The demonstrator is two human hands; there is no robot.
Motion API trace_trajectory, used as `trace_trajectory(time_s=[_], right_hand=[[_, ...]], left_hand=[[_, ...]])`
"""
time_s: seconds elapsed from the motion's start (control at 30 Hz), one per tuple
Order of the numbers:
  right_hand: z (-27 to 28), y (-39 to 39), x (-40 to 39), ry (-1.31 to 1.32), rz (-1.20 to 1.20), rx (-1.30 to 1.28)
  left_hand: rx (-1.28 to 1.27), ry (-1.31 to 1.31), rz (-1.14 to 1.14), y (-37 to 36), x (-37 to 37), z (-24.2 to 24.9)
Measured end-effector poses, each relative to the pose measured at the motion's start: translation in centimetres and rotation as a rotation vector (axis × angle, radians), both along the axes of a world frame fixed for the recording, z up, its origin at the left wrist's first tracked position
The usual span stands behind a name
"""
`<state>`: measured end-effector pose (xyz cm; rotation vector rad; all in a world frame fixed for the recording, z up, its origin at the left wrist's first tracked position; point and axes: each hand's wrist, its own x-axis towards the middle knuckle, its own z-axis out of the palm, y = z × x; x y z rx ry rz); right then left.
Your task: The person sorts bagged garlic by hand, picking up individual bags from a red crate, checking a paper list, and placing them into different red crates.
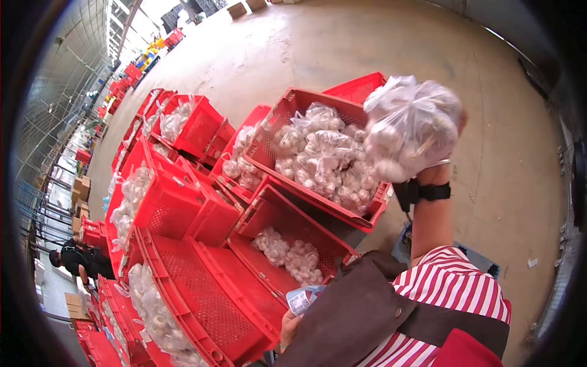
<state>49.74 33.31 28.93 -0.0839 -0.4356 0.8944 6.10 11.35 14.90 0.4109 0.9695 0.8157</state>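
Head view: at 6 o'clock the left hand (288,327) grips a printed label (299,302). At 2 o'clock the right hand (463,120), mostly hidden, grasps a bulging clear bag of garlic (413,131), its plastic crinkled over pale, purplish bulbs. Beside it, near centre, a red crate (260,147) brims with bagged garlic (330,147); a lower crate (257,208) at 6 o'clock holds two clumps. Smooth floor (318,46) spreads at 12 o'clock; a black-clad person (92,260) bends at 8.

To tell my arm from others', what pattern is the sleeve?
The sleeve has red and white stripes, best in head view.
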Motion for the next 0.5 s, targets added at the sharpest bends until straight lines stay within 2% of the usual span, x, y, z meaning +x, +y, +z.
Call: trace_trajectory(time_s=[0.07, 0.13, 0.2, 0.23, 0.3, 0.33, 0.37, 0.4, 0.43, 0.47, 0.5], right_hand=[[0.7, 0.7, 2.4, -0.057, -0.125, 0.021], [1.2, 1.4, 2.8, -0.077, -0.166, 0.001], [1.9, 2.2, 2.0, -0.140, -0.360, -0.193], [1.1, 2.7, 1.9, -0.143, -0.347, -0.210], [-1.8, 4.4, 1.1, -0.488, -0.488, -0.247], [-4.4, 5.7, 1.3, -0.667, -0.479, -0.370], [-6.5, 6.6, 1.2, -0.668, -0.417, -0.370], [-8.4, 7.4, 0.5, -1.212, -0.489, -0.481], [-9.8, 8.4, -1.5, -1.767, -0.547, -0.524], [-8.4, 6.5, -4.4, -2.198, -0.484, -0.789], [-14.4, 7.0, -3.9, -2.263, -0.597, -0.653]], left_hand=[[-0.015, 0.040, 0.030, -0.3, 0.4, -0.6], [0.057, 0.191, 0.079, -0.4, 0.9, -0.8], [0.059, 0.242, 0.117, 0.4, 2.1, 0.4], [0.077, 0.291, 0.154, 0.8, 2.8, 1.0], [0.106, 0.345, 0.161, 2.1, 3.0, 1.1], [0.079, 0.416, 0.131, 2.6, 2.7, 1.7], [0.081, 0.369, 0.238, 3.5, 3.5, 2.1], [0.176, 0.372, 0.281, 4.4, 3.8, 2.2], [0.124, 0.398, 0.313, 4.8, 4.2, 3.0], [0.185, 0.517, 0.241, 5.3, 3.8, 3.3], [0.203, 0.487, 0.265, 5.3, 3.6, 2.6]])
